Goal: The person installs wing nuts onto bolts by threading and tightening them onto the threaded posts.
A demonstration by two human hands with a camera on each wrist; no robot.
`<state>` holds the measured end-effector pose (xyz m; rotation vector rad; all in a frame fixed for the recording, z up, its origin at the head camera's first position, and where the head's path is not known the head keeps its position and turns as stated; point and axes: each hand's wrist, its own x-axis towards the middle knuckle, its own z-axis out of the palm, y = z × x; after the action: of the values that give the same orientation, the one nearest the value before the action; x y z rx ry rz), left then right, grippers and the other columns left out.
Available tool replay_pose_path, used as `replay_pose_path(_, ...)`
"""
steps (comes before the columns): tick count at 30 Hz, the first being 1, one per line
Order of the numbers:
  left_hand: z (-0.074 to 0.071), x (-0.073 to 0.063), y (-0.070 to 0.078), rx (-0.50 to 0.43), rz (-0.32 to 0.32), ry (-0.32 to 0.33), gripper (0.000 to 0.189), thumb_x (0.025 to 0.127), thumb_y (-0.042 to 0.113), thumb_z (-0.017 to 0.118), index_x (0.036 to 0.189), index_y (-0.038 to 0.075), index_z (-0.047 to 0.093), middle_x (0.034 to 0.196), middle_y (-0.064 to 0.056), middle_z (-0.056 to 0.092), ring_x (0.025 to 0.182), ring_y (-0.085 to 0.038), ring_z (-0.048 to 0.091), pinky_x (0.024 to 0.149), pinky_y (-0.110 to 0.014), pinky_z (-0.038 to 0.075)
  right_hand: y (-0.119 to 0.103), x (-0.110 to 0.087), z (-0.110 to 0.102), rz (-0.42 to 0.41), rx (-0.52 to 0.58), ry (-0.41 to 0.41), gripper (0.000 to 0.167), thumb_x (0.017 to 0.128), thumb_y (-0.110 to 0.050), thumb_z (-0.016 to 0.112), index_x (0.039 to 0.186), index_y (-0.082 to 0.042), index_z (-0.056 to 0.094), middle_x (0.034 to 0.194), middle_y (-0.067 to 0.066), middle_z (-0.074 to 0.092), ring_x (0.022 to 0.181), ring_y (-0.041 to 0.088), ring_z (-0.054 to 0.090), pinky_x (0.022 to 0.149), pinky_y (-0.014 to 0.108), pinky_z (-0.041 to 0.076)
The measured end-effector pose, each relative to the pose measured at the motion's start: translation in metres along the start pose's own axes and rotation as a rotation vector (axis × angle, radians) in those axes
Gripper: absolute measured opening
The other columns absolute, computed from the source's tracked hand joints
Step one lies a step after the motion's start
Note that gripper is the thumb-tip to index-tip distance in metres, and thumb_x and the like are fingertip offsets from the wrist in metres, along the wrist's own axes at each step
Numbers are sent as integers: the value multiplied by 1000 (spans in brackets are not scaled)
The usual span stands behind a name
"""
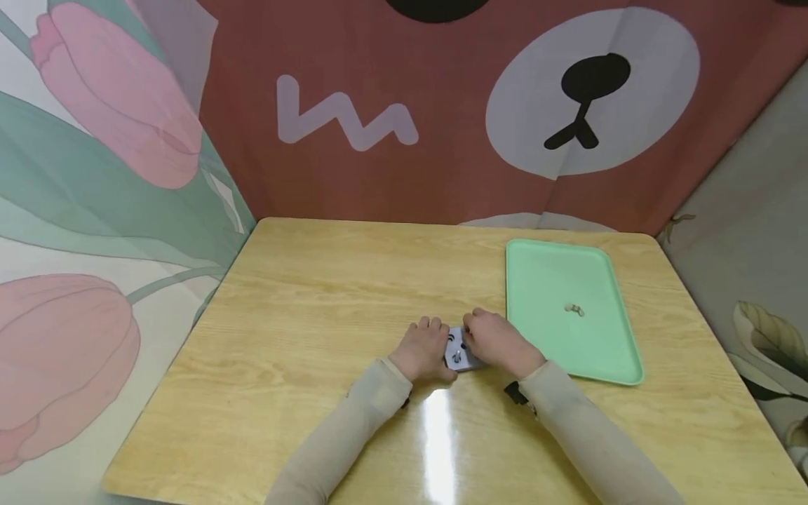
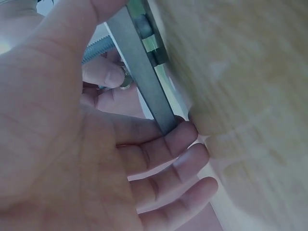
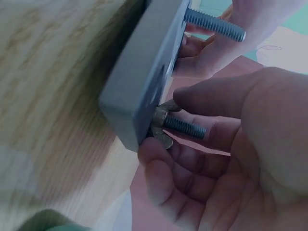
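Note:
A grey metal plate [image 1: 456,359] sits just above the table between the two hands, with threaded bolts standing up from its face. My left hand [image 1: 429,348] grips the plate along its left edge, thumb on the near side and fingers on the far side. In the right wrist view, a wing nut [image 3: 161,118] is on one bolt [image 3: 190,128], close against the plate. My right hand [image 1: 500,342] pinches the wings between thumb and fingers. A longer bolt [image 3: 216,25] beside it carries no visible nut. Bolt heads [image 2: 143,26] show under the plate in the left wrist view.
A pale green tray [image 1: 543,273] lies to the right of the hands, near the right forearm. A few small brass-coloured pieces [image 1: 574,309], too small to make out, lie in it. The wooden table [image 1: 315,294] meets fabric-covered walls at the back and sides.

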<state>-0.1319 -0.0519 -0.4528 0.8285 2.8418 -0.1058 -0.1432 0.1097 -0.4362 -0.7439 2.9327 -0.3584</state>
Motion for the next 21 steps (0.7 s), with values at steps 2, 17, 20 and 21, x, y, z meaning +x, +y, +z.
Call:
replay_pose_path(2, 0, 0, 0, -2, 2, -1, 75, 68, 64, 69, 117, 9, 53, 94, -2, 48, 86, -17, 44, 72, -32, 43, 1, -2, 2, -3, 7, 4, 13, 91, -14, 59, 90, -1, 63, 79, 6, 54, 64, 16, 52, 58, 31, 46)
replay_pose_path(17, -8, 0, 0, 17, -8, -6, 77, 69, 67, 67, 118, 9, 52, 95, -2, 47, 86, -17, 44, 73, -33, 44, 1, -4, 2, -19, -15, 28, 14, 91, -13, 59, 96, 0, 62, 84, 8, 53, 69, 18, 53, 63, 33, 47)
replay_pose_path(20, -6, -2, 1, 11, -4, -22, 79, 69, 67, 67, 121, 9, 52, 97, -2, 49, 89, -18, 45, 76, -34, 44, -1, -7, 2, -26, -33, 27, 12, 90, -8, 58, 94, 1, 63, 84, 10, 54, 69, 20, 55, 63, 35, 49)
replay_pose_path(21, -5, -2, 2, 12, -3, -25, 80, 69, 67, 67, 121, 9, 52, 98, -2, 49, 89, -18, 45, 76, -34, 44, -2, -8, 1, -28, -41, 27, 11, 90, -7, 57, 94, 2, 63, 83, 10, 55, 69, 21, 56, 63, 35, 49)
